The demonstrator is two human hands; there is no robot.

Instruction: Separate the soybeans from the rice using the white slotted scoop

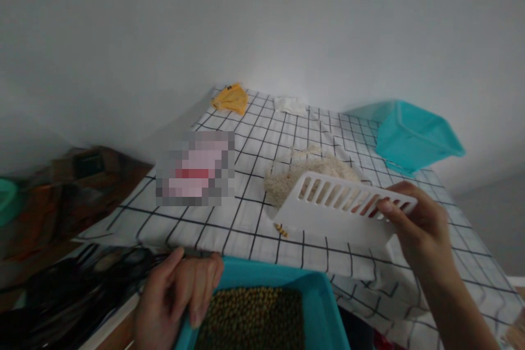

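Note:
My left hand [178,290] is wrapped over the rim of a teal plastic bin [324,306] at the table's front edge. Inside lie many small round greenish-yellow beans [254,311]. In my right hand [426,224] is a white slotted plastic basket [328,216], tilted on its side, the thumb on its slotted wall and the fingers behind. A few yellowish beans [281,230] rest on the cloth by the basket's left end. Just behind the basket spreads a beige heap of fine loose material [283,180], partly hidden by it.
A black-and-white checked cloth [246,175] covers the table against the wall. An empty-looking teal basket [410,136] leans at the back right. A yellow cloth [232,98], a white cloth [290,105] and a blurred-out pink item [197,169] lie on the table. Dark clutter [82,284] fills the lower left.

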